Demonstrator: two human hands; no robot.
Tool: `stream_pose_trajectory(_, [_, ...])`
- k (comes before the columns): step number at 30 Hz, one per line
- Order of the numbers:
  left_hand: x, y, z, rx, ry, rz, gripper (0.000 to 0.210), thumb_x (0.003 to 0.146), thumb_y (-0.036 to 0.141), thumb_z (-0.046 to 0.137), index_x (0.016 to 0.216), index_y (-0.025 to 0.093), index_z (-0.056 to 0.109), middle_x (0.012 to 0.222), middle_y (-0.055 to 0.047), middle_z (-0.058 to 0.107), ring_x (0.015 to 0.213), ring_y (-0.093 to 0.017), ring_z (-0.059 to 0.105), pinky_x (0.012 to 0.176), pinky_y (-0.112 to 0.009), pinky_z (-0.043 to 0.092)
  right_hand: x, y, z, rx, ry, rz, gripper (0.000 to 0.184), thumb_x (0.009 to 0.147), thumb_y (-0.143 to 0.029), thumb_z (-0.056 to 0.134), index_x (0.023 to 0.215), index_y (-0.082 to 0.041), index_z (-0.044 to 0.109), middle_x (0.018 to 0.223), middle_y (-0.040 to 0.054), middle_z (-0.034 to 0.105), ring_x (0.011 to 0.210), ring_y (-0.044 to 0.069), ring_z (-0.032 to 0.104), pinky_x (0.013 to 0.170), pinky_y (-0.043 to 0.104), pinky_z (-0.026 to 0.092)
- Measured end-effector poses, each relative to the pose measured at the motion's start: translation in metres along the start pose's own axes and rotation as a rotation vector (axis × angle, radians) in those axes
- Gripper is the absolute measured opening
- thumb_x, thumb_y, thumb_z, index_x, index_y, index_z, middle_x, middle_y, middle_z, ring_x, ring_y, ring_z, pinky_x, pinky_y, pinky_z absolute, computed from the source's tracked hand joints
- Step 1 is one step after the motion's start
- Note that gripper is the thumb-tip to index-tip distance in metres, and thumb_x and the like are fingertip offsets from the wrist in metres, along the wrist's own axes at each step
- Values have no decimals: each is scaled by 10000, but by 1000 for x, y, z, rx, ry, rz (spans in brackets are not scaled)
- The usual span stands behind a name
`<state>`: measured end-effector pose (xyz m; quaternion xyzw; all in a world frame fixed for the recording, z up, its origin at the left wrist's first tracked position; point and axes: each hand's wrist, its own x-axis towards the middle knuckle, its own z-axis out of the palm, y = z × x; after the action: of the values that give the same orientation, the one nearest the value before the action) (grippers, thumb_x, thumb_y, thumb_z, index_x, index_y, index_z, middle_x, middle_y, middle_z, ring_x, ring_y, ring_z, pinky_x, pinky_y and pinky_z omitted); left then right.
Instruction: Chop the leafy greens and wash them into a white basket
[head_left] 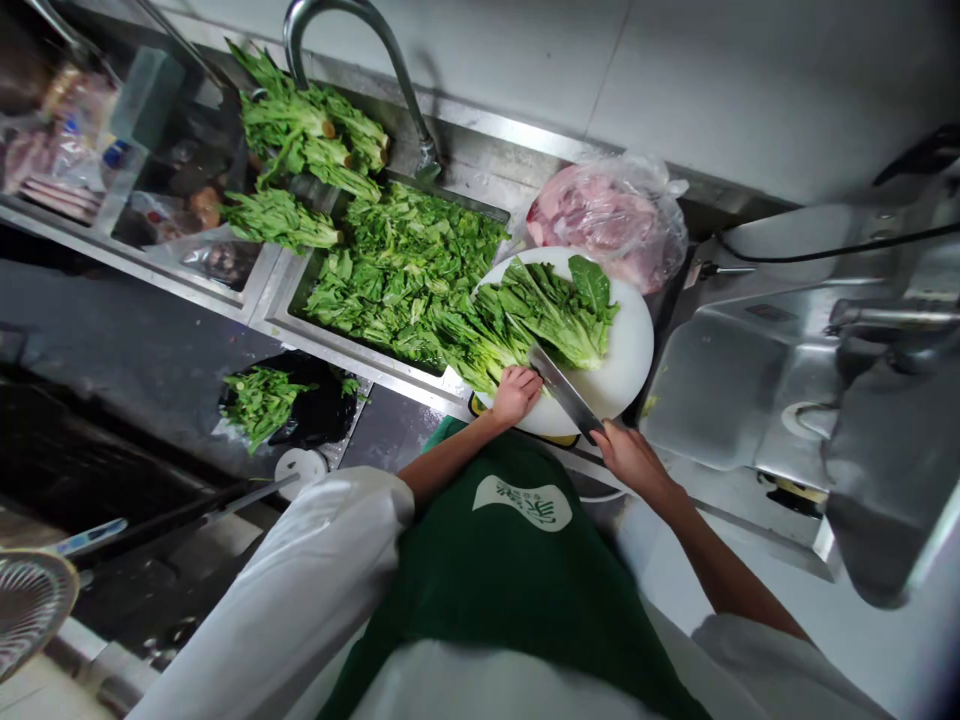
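And at seven o'clock on the white board [634, 345], the left hand [517, 395], fingers curled together, holds down leafy greens [493, 337] toward nine, apparently steadying them, while at five the right hand [628, 452] clamps its fingers round the knife [568, 392].

Handle of knife [568, 392] hidden in right hand [628, 457], basket [31, 605] cut off at left, apron lettering [520, 497] illegibly small
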<state>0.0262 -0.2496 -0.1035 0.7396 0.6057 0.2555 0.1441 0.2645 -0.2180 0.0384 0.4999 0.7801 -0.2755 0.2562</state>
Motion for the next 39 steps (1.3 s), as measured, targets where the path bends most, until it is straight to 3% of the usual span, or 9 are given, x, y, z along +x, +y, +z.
stream_pose_trajectory(3, [18,0,-28,-42,183,-77,287,1054,336,451,1000,199,698,994,-97,680,990,-224,582,893,-423,465,-28,21,1,45,56,92,279,1061,-364,395,1073,-176,601,851,92,730,832,238,700,697,288,364])
stream_pose_trajectory(7, [76,-2,-60,-136,399,-73,303,1062,372,445,994,195,682,977,-99,650,950,-213,591,862,-403,505,-65,49,14,44,74,226,299,1057,-369,378,1053,-170,600,745,79,702,718,236,669,641,294,334])
stream_pose_trajectory(11, [120,9,-60,-268,407,52,327,1075,383,421,974,185,660,944,-81,628,893,-174,607,799,-331,536,-75,62,14,32,136,296,296,1055,-357,383,1056,-160,605,715,76,692,666,221,650,617,285,313])
stream_pose_trajectory(15, [112,24,-45,-278,502,-39,325,1070,405,444,969,178,654,926,-76,613,858,-165,603,740,-310,528,-48,59,-13,-96,226,227,341,1060,-380,373,1048,-155,629,781,115,717,718,238,669,632,300,299])
stream_pose_trajectory(19, [92,24,-34,-205,353,36,304,1073,375,443,980,179,656,917,-74,618,848,-163,601,752,-310,508,-8,53,-50,-165,226,115,365,1063,-372,356,1101,-148,642,857,140,737,761,241,675,670,309,320])
stream_pose_trajectory(22, [94,18,-27,-92,228,59,305,1075,333,428,978,178,672,963,-90,640,902,-182,581,821,-338,494,12,51,-66,-182,206,73,373,1066,-381,355,1127,-146,639,872,141,737,784,240,674,693,307,332])
stream_pose_trajectory(29, [111,11,-7,86,87,-6,282,1064,321,448,1068,195,701,1078,-95,658,979,-227,536,819,-368,430,32,60,-62,-160,181,26,359,1069,-392,373,1076,-157,645,885,125,732,821,226,676,694,286,337])
stream_pose_trajectory(35, [105,4,-1,31,81,15,301,1076,306,407,1100,191,684,1088,-95,655,967,-220,555,833,-355,450,49,69,-67,-119,150,-34,337,1054,-388,406,1043,-164,657,889,127,735,846,231,687,684,280,354])
stream_pose_trajectory(39, [101,1,0,-13,55,21,289,1074,295,411,1128,188,673,1084,-98,646,957,-213,564,862,-352,475,77,51,-71,-102,130,-49,326,1048,-383,428,1043,-163,668,956,142,748,897,235,701,702,278,374])
